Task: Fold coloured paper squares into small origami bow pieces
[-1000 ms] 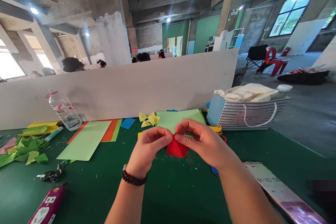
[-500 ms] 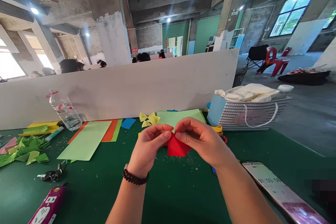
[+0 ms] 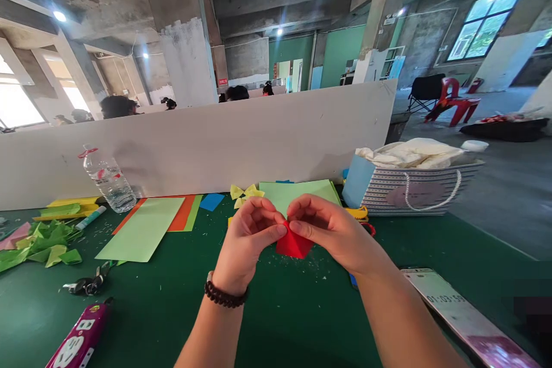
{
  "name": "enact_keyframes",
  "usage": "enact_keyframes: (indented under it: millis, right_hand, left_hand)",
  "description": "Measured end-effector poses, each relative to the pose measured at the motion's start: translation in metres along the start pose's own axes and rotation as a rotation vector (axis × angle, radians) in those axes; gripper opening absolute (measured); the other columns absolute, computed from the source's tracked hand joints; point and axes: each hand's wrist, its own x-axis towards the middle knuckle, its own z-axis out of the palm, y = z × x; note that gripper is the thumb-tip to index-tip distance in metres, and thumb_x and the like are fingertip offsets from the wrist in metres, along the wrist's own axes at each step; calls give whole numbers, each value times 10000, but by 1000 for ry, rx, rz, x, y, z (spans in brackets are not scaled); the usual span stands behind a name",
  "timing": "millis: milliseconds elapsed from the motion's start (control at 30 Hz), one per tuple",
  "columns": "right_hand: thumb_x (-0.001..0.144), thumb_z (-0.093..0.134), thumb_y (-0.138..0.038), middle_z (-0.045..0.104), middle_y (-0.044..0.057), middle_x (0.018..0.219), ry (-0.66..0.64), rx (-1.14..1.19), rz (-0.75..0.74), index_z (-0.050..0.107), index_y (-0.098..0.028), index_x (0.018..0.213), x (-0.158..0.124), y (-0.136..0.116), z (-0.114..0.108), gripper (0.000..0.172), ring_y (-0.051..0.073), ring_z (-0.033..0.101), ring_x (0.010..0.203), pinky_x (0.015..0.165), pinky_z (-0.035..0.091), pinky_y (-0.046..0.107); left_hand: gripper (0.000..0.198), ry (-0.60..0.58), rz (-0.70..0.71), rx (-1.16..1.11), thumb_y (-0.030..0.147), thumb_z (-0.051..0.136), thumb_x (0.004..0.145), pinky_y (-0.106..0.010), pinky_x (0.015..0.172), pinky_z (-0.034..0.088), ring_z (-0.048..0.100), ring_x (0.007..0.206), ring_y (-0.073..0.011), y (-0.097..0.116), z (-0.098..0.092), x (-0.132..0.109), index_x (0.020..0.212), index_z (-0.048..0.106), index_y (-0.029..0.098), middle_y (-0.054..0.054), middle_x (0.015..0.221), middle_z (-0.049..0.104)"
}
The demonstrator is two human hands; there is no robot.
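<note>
A small piece of folded red paper (image 3: 295,245) hangs above the green table, pinched along its top between both hands. My left hand (image 3: 250,236), with a dark bead bracelet on its wrist, grips the paper's upper left edge between thumb and forefinger. On the other side, my right hand (image 3: 330,230) holds the upper right part the same way. The fingers hide the top of the paper. Just behind the hands lie a yellow folded paper flower (image 3: 246,192) and light green sheets (image 3: 297,191).
At left are green paper scraps (image 3: 52,241), a leaning water bottle (image 3: 110,181), keys (image 3: 88,283) and a purple pouch (image 3: 80,336). Light green paper (image 3: 142,230) overlaps orange sheets. A phone (image 3: 466,313) and a striped bag (image 3: 418,184) stand right. A white partition (image 3: 241,144) borders the back.
The fingers of both hands have shifted slightly on the red paper, whose lower part now looks more tilted and narrower. The left fingers have curled a little. The view has moved slightly.
</note>
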Motion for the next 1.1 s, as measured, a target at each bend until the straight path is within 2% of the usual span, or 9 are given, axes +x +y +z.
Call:
enact_keyframes:
  millis: [267,567,800,1100]
  right_hand:
    - [784,685,-458,616,18,834,16,-32,-5,609,-210,906,-1,3,-4,286,150,598,784,646,501,263]
    - [786,677,-488,666,30,876,-84,33,80,659,-209,897,-1,-1,0,301,159,619,795,670,506,274]
    - [775,696,-468,649,9,842,-41,20,83,636,-213,889,0,-3,2,286,133,590,764,644,471,239]
    - [769,694,-482,637,4,791,-71,4,85,642,-205,803,-1,-1,-2,284,121,560,711,614,436,229]
  left_hand:
    - [355,-40,-65,1,181,786,682,-224,674,458,575,709,-101,1,-2,1,983,600,178,0,781,620]
    - [317,-27,-52,28,206,770,709,-226,668,446,561,695,-97,2,-6,0,972,595,175,-9,788,616]
    - [273,-22,-54,24,181,769,689,-217,674,435,557,712,-94,1,-6,1,857,554,166,-4,780,616]
    - [292,-24,-64,-11,171,770,678,-203,657,435,551,697,-83,2,-2,0,822,515,167,6,771,616]
